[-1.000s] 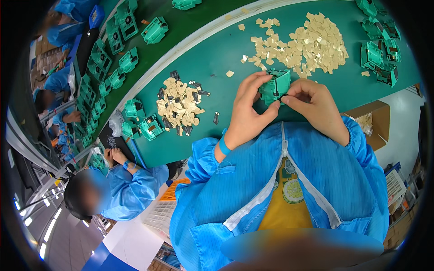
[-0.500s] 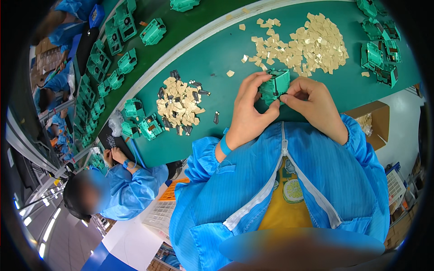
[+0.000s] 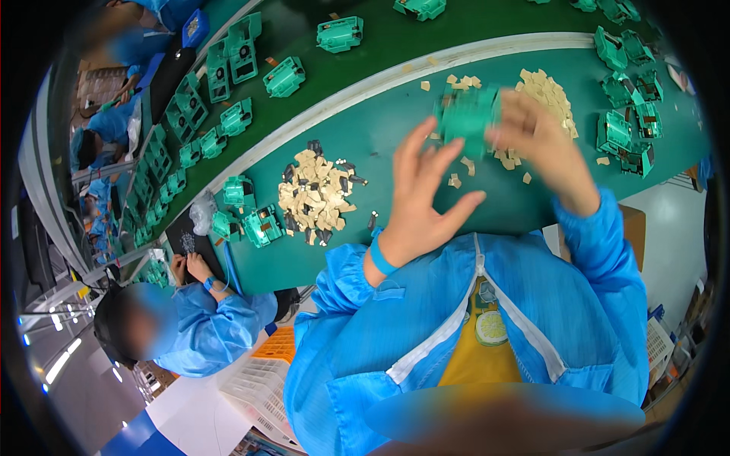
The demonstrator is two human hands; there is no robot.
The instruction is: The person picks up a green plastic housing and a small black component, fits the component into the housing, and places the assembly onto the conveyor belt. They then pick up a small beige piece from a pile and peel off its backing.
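Green plastic part (image 3: 467, 114), blurred, held above the green table (image 3: 380, 144) near its far edge, pinched in the fingers of the right hand (image 3: 536, 144). The left hand (image 3: 426, 190) hangs just beside and below the part, fingers spread and holding nothing; whether its fingertips touch the part cannot be told. A blue wristband sits on the left wrist. A heap of tan and black small pieces (image 3: 315, 194) lies on the table toward its left end, well apart from both hands. A second heap of tan pieces (image 3: 544, 95) lies under the right hand. More green parts (image 3: 627, 133) are grouped at the table's right end. A co-worker in blue (image 3: 190, 319) sits at the table's left end.
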